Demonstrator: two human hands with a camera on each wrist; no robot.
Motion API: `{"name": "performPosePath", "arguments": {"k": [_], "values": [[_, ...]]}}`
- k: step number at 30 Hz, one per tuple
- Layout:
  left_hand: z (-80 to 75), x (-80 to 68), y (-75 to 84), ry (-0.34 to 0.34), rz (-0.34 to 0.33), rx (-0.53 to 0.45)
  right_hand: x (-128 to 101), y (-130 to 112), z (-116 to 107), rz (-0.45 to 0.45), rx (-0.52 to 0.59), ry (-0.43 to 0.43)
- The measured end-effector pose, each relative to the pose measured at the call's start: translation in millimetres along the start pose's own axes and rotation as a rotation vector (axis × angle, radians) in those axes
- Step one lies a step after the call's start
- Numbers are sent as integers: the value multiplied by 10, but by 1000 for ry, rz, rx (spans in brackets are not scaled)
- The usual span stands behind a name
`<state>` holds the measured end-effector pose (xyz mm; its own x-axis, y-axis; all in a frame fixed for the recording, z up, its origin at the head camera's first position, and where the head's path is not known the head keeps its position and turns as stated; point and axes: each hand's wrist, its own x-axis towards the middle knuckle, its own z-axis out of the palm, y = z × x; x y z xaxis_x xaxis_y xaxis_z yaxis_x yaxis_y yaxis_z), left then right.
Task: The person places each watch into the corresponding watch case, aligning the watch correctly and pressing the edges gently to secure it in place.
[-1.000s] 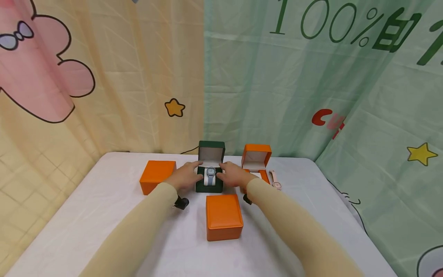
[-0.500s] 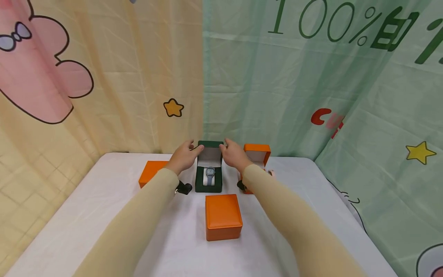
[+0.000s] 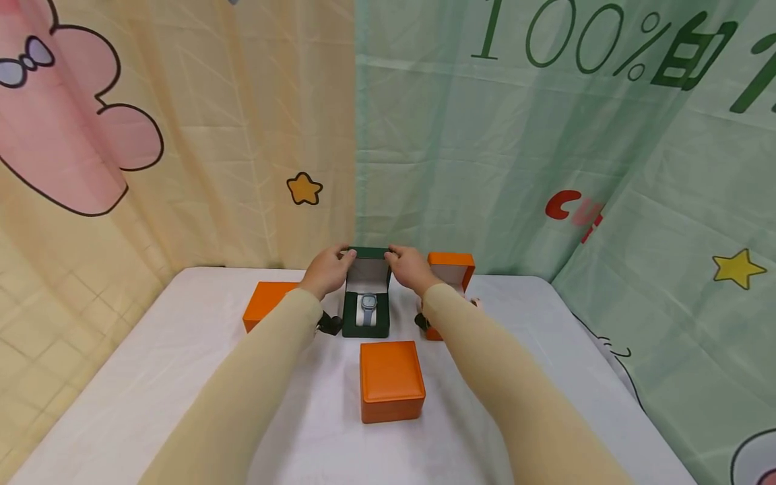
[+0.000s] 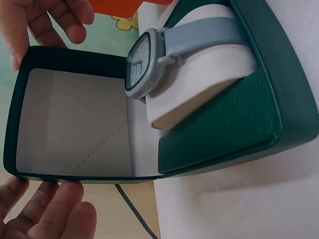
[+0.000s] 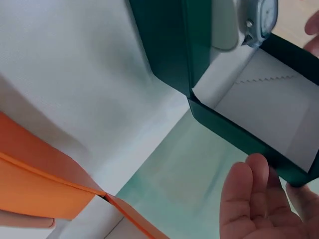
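A dark green watch box [image 3: 365,332] stands open at the back middle of the table. In it, a watch [image 4: 145,63] with a blue-grey strap is wrapped round a white cushion [image 4: 199,92]. My left hand [image 3: 325,273] holds the left edge of the raised lid [image 4: 75,62], several fingertips against its side. At the opposite upper corner, my right hand [image 3: 413,271] holds the lid, with its fingers along the side in the right wrist view. The lid stands upright, its pale lining facing me.
A closed orange box [image 3: 393,377] sits in front of the green one. Another orange box [image 3: 262,304] is at the left, partly behind my left arm. At the right stands an open orange box [image 3: 451,261], mostly covered by my right arm. A white cloth covers the table [image 3: 303,431].
Both hands have risen from the watch and cushion to the top of the lid, then closed in on its two sides. The box and watch have stayed in place.
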<state>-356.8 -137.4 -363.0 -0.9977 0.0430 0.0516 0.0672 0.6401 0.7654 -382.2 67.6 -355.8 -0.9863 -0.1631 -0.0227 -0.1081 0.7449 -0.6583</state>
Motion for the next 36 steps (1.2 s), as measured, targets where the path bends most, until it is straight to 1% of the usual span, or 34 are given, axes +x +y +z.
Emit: {"name": "performPosePath", "arguments": {"k": [4, 8, 11, 16, 19, 24, 28, 36], "values": [[4, 18, 3, 13, -24, -9, 7, 9, -32, 40, 63, -21], [-31, 9, -3, 9, -26, 5, 16, 15, -39, 69, 126, -49], [-62, 6, -5, -2, -24, 13, 12, 22, -43, 74, 163, -64], [-73, 18, 7, -18, -39, 3, 5, 49, -71, 79, 209, -90], [-68, 10, 16, -25, -47, -2, -1, 56, -81, 84, 218, -99], [-62, -6, 13, -28, -53, -5, -21, 61, -97, 67, 207, -103], [-64, -22, 14, -29, -47, -6, -32, 68, -104, 52, 195, -109], [-68, -30, 1, -37, -57, -14, -51, 71, -112, 59, 208, -121]]}}
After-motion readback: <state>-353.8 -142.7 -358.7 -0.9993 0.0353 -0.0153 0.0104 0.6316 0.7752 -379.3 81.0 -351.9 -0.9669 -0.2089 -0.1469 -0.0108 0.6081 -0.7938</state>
